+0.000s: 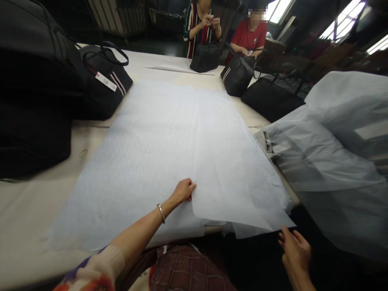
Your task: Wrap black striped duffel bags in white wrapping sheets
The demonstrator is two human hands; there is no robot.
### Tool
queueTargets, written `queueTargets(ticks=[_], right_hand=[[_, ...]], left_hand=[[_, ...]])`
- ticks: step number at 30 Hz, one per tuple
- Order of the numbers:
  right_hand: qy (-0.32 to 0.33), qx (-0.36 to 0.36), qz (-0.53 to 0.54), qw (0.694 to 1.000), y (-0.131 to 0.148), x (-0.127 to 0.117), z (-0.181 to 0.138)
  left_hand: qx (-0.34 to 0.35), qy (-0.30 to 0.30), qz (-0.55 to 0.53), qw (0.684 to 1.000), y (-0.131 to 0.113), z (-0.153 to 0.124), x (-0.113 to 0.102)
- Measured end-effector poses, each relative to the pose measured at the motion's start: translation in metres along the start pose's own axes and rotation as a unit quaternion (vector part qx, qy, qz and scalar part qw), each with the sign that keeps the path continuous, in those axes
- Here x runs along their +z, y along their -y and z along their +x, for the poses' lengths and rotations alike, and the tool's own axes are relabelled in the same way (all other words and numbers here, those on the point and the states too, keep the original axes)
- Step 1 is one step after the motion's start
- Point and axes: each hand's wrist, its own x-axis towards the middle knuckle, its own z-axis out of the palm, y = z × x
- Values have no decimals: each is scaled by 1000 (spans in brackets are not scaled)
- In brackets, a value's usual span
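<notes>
A stack of large thin white tissue sheets (157,149) lies spread over the table. My left hand (182,190), with a silver bangle at the wrist, pinches the near left edge of the top sheet (230,161), fingers curled closed on it. My right hand (294,249) hovers below the table edge, just under the top sheet's near right corner, fingers slightly apart and holding nothing.
Black bags (106,81) are piled at the left and more bags (238,74) stand at the far side, where two seated people work. A heap of pale plastic wrap (339,141) fills the right. The table's beige surface (24,210) shows at the near left.
</notes>
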Motion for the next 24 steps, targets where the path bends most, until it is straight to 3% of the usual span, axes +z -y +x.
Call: queueTargets(ticks=[2,4,7,11,16,20,24], right_hand=[[-66,-78,-21,995,12,-3,-7],[-53,-171,-77,981,29,6,-24],[43,-333,-152,930,55,38,-58],[189,-508,-154,826,68,97,-98],[335,-559,-198,732,55,167,-130],[386,-582,-237,675,46,214,-145],[413,-605,-268,625,37,242,-154]], left_hand=[[19,-8,25,999,4,-5,3],[37,-14,50,998,6,-11,5],[54,-17,82,995,9,-19,7],[59,-12,104,993,12,-25,12],[56,-2,103,993,13,-23,18],[52,1,88,995,14,-23,20],[38,35,72,996,19,-30,16]])
